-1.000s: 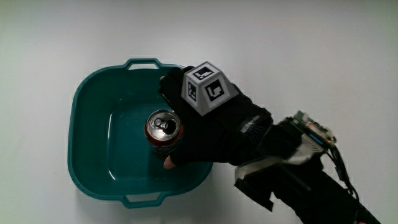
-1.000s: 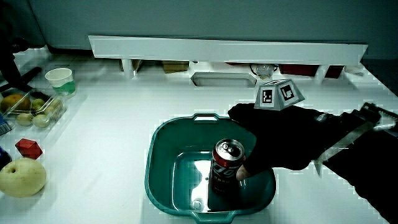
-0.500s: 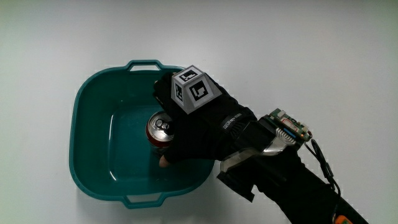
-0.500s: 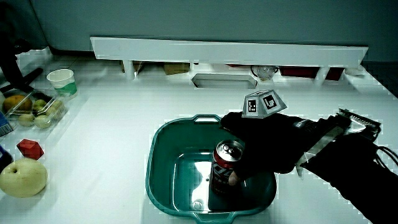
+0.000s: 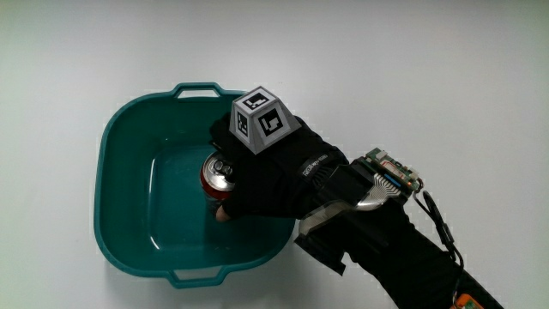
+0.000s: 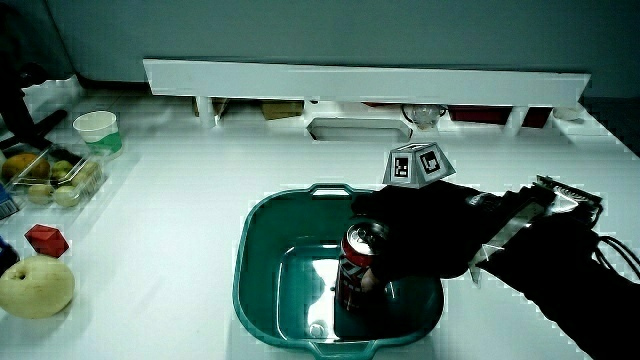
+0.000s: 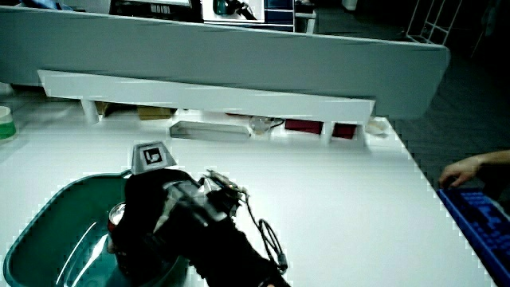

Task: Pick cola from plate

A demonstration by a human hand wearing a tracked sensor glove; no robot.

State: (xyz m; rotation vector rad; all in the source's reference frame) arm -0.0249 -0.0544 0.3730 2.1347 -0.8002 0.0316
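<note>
Main view: hands [image 5: 274,167] grip cola [image 5: 219,174] in basin [image 5: 129,172].

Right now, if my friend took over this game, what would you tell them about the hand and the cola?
Hand: the gloved hand is wrapped around the cola can, fingers closed on its side.
Things: the can stands upright inside the teal basin; there is no flat plate here, only the basin. In a side view the can looks as if it sits on the basin's floor.
Done: the reach and the grasp.
Left: lift the can straight up, clear of the basin's rim, and bring it out.
</note>
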